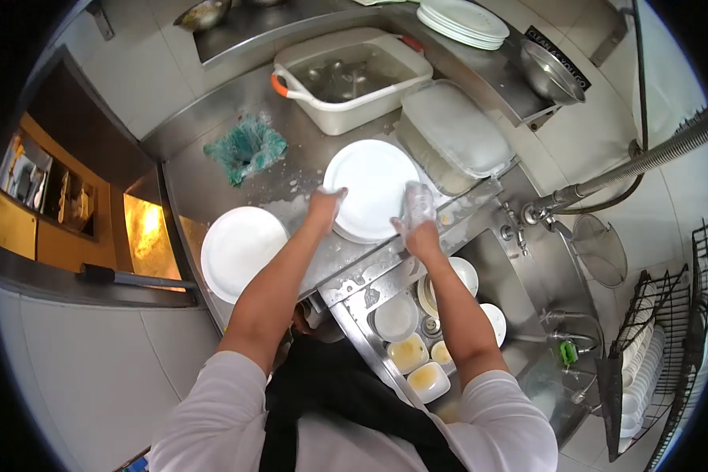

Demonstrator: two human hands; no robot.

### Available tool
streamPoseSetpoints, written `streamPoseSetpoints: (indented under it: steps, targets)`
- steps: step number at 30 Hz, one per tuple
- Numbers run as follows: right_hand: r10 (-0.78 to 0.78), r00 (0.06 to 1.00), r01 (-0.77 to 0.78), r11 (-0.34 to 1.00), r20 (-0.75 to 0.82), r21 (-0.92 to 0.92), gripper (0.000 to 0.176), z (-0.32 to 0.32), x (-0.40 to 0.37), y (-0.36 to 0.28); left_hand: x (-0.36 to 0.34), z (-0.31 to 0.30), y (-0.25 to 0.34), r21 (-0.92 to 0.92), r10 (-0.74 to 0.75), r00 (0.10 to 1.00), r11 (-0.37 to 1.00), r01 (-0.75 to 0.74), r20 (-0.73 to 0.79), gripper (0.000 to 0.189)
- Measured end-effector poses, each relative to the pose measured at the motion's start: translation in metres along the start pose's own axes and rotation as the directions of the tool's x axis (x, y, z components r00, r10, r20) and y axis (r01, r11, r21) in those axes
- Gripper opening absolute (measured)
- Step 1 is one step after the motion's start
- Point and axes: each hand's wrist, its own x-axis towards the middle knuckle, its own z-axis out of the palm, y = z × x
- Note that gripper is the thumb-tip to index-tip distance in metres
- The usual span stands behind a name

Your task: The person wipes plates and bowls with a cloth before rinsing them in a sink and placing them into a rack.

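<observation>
Head view — left hand [325, 206] fingers clasp the plate [372, 185] rim; right hand [419, 234] fingers closed on a sponge [417, 203].

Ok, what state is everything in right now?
Middle plate: flat on the wet counter, left hand gripping its rim.
Sponge: in the right hand, pressed on that plate.
Side plate: lying flat, untouched.
Green cloth: crumpled.
Tub: full of water, utensils soaking.
Sink bowls: dirty, yellow residue.
Plate stack: piled on the shelf.
</observation>
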Motion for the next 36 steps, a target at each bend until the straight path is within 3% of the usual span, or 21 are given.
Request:
streamPoseSetpoints:
  steps: [3, 5, 7, 8, 9, 12, 13, 15, 17, 18, 19, 20, 22, 23, 24, 25, 27, 29, 32, 34, 36]
  targets:
    - [0.353, 0.935, -0.341, 0.851, 0.047, 0.398, 0.071, -0.029, 0.021, 0.006, -0.007, -0.020, 0.013, 0.014, 0.231, 0.943, 0.970, -0.241, 0.240, 0.044]
    - [0.320, 0.895, -0.445, 0.688, 0.311, 0.573, 0.056, -0.062, 0.035, 0.010, -0.055, -0.023, 0.081, 0.098, 0.234, 0.864, 0.947, -0.307, 0.447, 0.039]
    - [0.118, 0.749, -0.631, 0.424, 0.652, 0.650, 0.045, -0.065, 0.041, 0.016, -0.106, -0.004, 0.148, 0.617, 0.139, 0.804, 0.571, -0.542, 0.578, 0.036]
    - [0.078, 0.782, -0.477, 0.712, 0.618, 0.514, 0.043, -0.073, 0.051, 0.009, -0.086, 0.003, 0.144, 0.618, 0.134, 0.676, 0.306, -0.724, 0.725, 0.035]
    - [0.076, 0.784, -0.475, 0.711, 0.616, 0.518, 0.043, -0.082, 0.060, -0.006, -0.086, 0.013, 0.148, 0.619, 0.135, 0.675, 0.302, -0.725, 0.725, 0.035]
    - [-0.077, 0.886, -0.242, 0.765, 0.458, 0.597, 0.042, -0.076, 0.078, -0.025, -0.106, 0.033, 0.164, 0.486, 0.098, 0.478, -0.250, -0.837, 0.873, 0.031]
    - [-0.080, 0.887, -0.240, 0.762, 0.455, 0.601, 0.042, -0.079, 0.077, -0.025, -0.114, 0.029, 0.168, 0.488, 0.097, 0.480, -0.255, -0.835, 0.872, 0.031]
    - [0.108, 0.966, -0.236, 0.739, 0.235, 0.631, 0.039, -0.084, 0.068, -0.025, -0.125, 0.016, 0.167, 0.638, 0.473, 0.631, 0.172, -0.750, 0.615, 0.029]
    - [0.362, 0.864, -0.361, -0.039, 0.350, 0.932, 0.043, -0.049, 0.044, -0.015, -0.117, 0.002, 0.138, 0.612, 0.576, 0.648, 0.295, -0.733, 0.498, 0.033]
    - [0.408, 0.784, -0.350, -0.332, 0.469, 0.876, 0.046, -0.038, 0.030, -0.023, -0.121, -0.002, 0.111, 0.446, 0.517, 0.799, 0.664, -0.601, 0.306, 0.034]
    - [0.424, 0.782, -0.273, -0.427, 0.457, 0.862, 0.048, -0.022, 0.024, -0.041, -0.124, -0.004, 0.081, 0.172, 0.360, 0.921, 0.908, -0.382, 0.149, 0.036]
    - [0.441, 0.779, -0.189, -0.513, 0.446, 0.837, 0.050, -0.009, 0.018, -0.056, -0.127, 0.007, 0.040, 0.055, 0.505, 0.863, 0.861, -0.505, 0.009, 0.036]
    - [0.410, 0.788, -0.272, -0.439, 0.460, 0.856, 0.055, 0.030, -0.004, -0.046, -0.123, 0.009, 0.022, -0.043, 0.626, 0.767, 0.770, -0.637, -0.142, 0.037]
    - [0.385, 0.785, -0.359, -0.357, 0.485, 0.863, 0.061, 0.042, -0.012, -0.040, -0.119, -0.010, 0.029, 0.127, 0.508, 0.861, 0.854, -0.504, -0.003, 0.035]
    - [0.461, 0.574, -0.731, -0.083, 0.676, 0.677, 0.060, -0.015, -0.005, -0.055, -0.120, -0.032, 0.032, 0.313, 0.339, 0.935, 0.881, -0.354, 0.104, 0.034]
    - [0.463, 0.568, -0.736, -0.085, 0.680, 0.672, 0.060, -0.036, 0.004, -0.046, -0.113, -0.046, 0.045, 0.179, 0.302, 0.934, 0.925, -0.336, 0.191, 0.032]
    - [0.117, 0.845, -0.510, 0.469, 0.522, 0.721, 0.051, -0.063, 0.035, -0.029, -0.112, -0.071, 0.097, 0.499, 0.210, 0.825, 0.710, -0.497, 0.524, 0.040]
    - [-0.163, 0.844, -0.106, 0.884, 0.511, 0.455, 0.042, -0.083, 0.073, -0.038, -0.110, -0.053, 0.130, 0.722, 0.054, 0.738, 0.171, -0.671, 0.673, 0.038]
    - [-0.519, 0.772, 0.283, 0.798, 0.368, 0.532, 0.040, -0.033, 0.111, -0.049, -0.117, -0.007, 0.158, 0.675, 0.120, 0.664, -0.138, -0.725, 0.738, 0.034]
    - [-0.330, 0.872, 0.099, 0.842, 0.361, 0.530, 0.036, -0.074, 0.109, -0.062, -0.116, -0.004, 0.172, 0.651, 0.114, 0.649, -0.284, -0.704, 0.752, 0.034]
    - [0.018, 0.909, -0.285, 0.755, 0.416, 0.591, 0.033, -0.084, 0.104, -0.046, -0.119, -0.013, 0.182, 0.595, 0.493, 0.616, 0.223, -0.772, 0.615, 0.034]
